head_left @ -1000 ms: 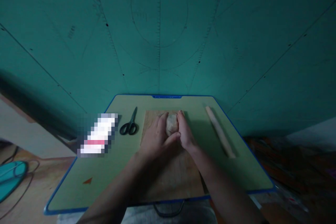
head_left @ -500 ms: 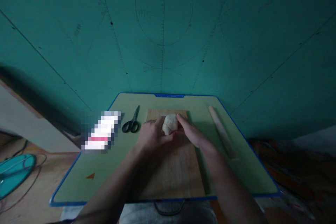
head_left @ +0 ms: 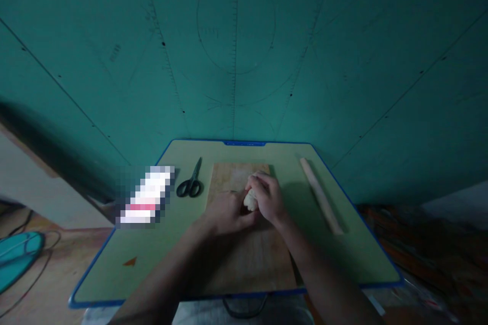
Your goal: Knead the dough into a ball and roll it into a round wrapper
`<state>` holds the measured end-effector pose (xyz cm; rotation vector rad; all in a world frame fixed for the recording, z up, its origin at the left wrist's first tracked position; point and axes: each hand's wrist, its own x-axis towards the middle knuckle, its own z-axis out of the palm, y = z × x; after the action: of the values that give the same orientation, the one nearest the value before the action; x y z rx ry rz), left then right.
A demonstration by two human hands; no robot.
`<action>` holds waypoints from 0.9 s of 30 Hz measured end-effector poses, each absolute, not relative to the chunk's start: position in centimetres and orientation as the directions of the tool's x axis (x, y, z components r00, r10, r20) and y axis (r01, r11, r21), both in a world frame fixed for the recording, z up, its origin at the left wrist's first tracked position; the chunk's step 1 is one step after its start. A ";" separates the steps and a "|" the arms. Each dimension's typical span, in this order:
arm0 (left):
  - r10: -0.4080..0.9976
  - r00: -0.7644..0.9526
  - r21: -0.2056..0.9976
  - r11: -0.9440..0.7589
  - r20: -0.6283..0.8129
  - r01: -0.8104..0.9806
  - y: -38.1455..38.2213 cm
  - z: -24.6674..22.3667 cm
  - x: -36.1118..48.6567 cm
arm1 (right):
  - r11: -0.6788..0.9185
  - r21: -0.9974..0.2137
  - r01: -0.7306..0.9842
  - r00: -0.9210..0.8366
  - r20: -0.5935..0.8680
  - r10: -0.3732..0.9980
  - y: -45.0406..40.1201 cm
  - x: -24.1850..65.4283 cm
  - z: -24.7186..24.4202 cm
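A pale lump of dough point(head_left: 250, 200) is held between both hands, just above or on a wooden cutting board point(head_left: 244, 259); I cannot tell whether it touches the wood. My left hand point(head_left: 231, 209) grips it from the left, thumb along the near side. From the right, my right hand point(head_left: 269, 195) curls its fingers over the top and far side. Most of the dough is covered by the fingers. A wooden rolling pin point(head_left: 321, 196) lies to the right of the board. Black-handled scissors point(head_left: 191, 183) lie to the left, blades pointing away.
The small table point(head_left: 168, 254) has a blue rim and stands against a green wall point(head_left: 236, 51). At its left edge is a blurred-out bright rectangle point(head_left: 148, 193). A small orange triangle point(head_left: 130, 262) lies at the front left. A teal round object point(head_left: 19, 259) is on the floor.
My right hand has moved from the dough's right side to wrap over its top. More of the dough is now covered, and both hands are slightly nearer to me.
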<state>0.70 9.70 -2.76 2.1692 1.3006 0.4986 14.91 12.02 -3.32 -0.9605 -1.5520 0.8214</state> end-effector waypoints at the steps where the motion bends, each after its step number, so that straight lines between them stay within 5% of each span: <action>1: 0.869 0.493 0.649 -0.398 0.040 0.649 9.8 -2.5 0.4 | 0.448 -0.879 0.161 -0.085 0.440 0.894 12.1 15.1 -3.3; 4: 0.879 0.461 0.709 -0.401 0.120 0.580 10.2 -1.9 -0.8 | 0.455 -0.874 0.171 -0.058 0.452 0.890 12.2 15.3 -3.3; 12: 0.944 0.026 0.788 -0.289 0.328 0.544 11.8 -2.7 -2.4 | 0.335 -0.922 0.195 -0.033 0.335 0.942 12.7 15.6 -3.0; 18: 0.936 -0.089 0.818 -0.248 0.341 0.519 12.3 -2.9 -2.5 | 0.312 -0.837 0.450 -0.143 0.277 0.950 13.1 16.3 -3.6; 22: 0.939 -0.094 0.826 -0.241 0.332 0.510 12.6 -3.1 -2.6 | 0.297 -0.534 0.792 -0.305 0.076 0.949 12.7 15.3 -3.1; 27: 0.952 -0.153 0.900 -0.189 0.266 0.393 13.2 -4.5 -1.8 | 0.387 -0.124 0.914 -0.388 0.016 0.922 12.2 12.9 -2.0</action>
<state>-1.80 13.15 -4.49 1.5761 1.5343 1.3380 12.92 12.20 -2.01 -1.6892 -2.5468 0.1443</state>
